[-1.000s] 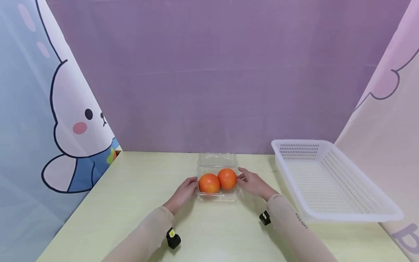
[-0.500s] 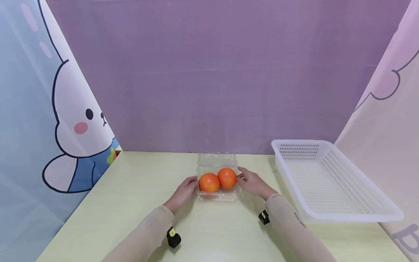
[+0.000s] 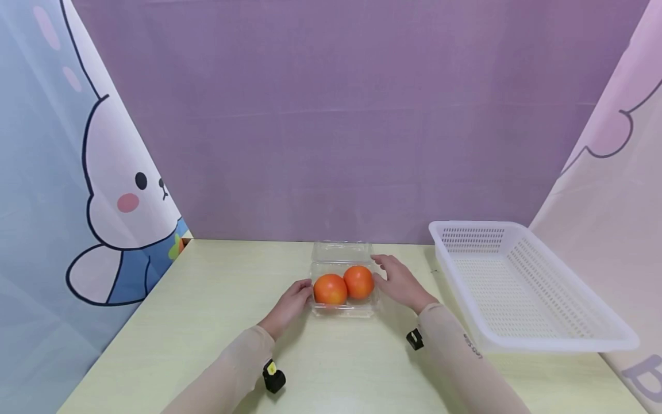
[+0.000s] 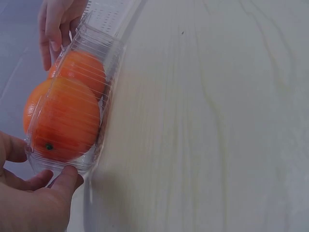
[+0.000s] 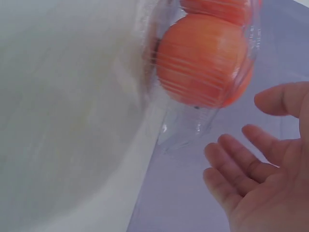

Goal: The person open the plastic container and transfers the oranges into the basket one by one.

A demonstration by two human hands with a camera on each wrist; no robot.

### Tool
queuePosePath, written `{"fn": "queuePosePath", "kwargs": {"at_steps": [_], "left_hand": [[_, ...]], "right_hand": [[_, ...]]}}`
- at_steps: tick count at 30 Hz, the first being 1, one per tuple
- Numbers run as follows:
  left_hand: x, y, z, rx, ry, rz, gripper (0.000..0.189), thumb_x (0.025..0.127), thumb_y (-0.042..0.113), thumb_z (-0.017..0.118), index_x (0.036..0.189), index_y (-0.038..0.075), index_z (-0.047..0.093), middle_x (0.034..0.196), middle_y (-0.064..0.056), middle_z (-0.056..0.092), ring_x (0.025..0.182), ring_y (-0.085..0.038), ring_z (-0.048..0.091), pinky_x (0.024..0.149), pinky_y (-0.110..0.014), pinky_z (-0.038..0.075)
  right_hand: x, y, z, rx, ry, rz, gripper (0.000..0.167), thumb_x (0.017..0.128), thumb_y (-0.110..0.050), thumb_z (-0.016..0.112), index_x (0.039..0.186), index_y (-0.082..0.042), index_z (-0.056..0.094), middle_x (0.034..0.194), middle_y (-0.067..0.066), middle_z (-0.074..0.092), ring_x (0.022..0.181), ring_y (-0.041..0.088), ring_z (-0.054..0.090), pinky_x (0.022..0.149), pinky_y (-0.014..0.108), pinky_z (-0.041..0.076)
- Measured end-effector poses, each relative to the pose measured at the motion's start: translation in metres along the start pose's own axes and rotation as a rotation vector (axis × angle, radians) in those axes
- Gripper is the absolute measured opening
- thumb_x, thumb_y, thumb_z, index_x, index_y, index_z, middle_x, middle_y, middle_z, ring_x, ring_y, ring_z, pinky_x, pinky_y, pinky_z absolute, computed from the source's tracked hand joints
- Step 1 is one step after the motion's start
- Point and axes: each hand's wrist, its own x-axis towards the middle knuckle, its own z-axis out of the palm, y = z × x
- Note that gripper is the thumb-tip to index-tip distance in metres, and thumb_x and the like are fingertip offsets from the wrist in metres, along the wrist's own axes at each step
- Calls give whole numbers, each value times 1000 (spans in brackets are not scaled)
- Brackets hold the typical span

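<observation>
2 orange fruits (image 3: pixel 331 289) already sat inside clear container (image 3: pixel 343 314) on table (image 3: pixel 233 270); lid (image 3: pixel 342 252) tipped back, not yet closed. Left hand (image 3: pixel 292 302) pinched 1 end; right hand (image 3: pixel 403 284), fingers loosely spread, hung beside other.

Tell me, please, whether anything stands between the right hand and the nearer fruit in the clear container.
Yes: the end wall of the clear container stands between the right hand and the nearer fruit. Nothing visible covers that fruit from above; the open lid lies behind it.
</observation>
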Motion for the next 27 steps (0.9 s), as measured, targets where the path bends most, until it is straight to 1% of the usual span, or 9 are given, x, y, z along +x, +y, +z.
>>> {"fn": "queuePosePath", "kwargs": {"at_steps": [3, 8, 13, 16, 20, 24, 27], "left_hand": [[0, -1, 0, -9, 0, 2, 47, 106, 17, 43, 144, -12, 41, 145, -28, 45, 130, -38, 48, 107, -49, 41], [-1, -1, -1, -16, -2, 5, 48, 106, 17, 43, 144, -12, 40, 144, -28, 45, 130, -38, 48, 108, -49, 41], [-1, 0, -1, -10, -5, 5, 48, 106, 18, 43, 144, -12, 41, 145, -28, 45, 129, -38, 48, 108, -50, 41], [0, -1, -1, -6, -5, 5, 47, 106, 17, 43, 143, -12, 41, 144, -28, 46, 129, -38, 49, 108, -50, 41], [0, -1, -1, -7, -7, 6, 47, 106, 17, 43, 143, -12, 41, 144, -28, 46, 129, -37, 49, 107, -49, 41], [1, -1, -1, -12, -8, 4, 46, 106, 17, 43, 143, -11, 42, 144, -27, 46, 128, -37, 49, 108, -49, 41], [1, -1, -1, -8, -5, 8, 46, 106, 17, 43, 142, -12, 42, 143, -28, 47, 127, -37, 50, 107, -49, 41]], "right_hand": [[2, -3, 0, -10, -20, -56, 51, 97, -15, 61, 143, 2, 49, 137, 20, 53, 121, 41, 53, 102, 55, 44], [6, -13, -1, -36, -103, -75, 55, 96, -18, 66, 146, -3, 48, 142, 14, 50, 128, 36, 49, 107, 52, 40], [10, -22, 0, -54, -153, -54, 63, 90, -17, 74, 147, -6, 48, 145, 13, 48, 133, 32, 44, 111, 49, 37], [11, -25, 1, -62, -174, -50, 67, 87, -15, 78, 146, -6, 49, 145, 13, 48, 133, 32, 44, 111, 47, 37], [11, -28, 2, -79, -182, -36, 71, 83, -15, 82, 146, -8, 50, 143, 12, 48, 131, 31, 45, 110, 47, 38], [11, -27, 4, -93, -195, 6, 75, 82, -19, 84, 147, -11, 49, 144, 11, 47, 131, 30, 44, 110, 48, 38], [11, -26, 6, -93, -204, 21, 76, 81, -22, 85, 147, -12, 49, 144, 10, 47, 131, 30, 43, 110, 48, 38]]}}
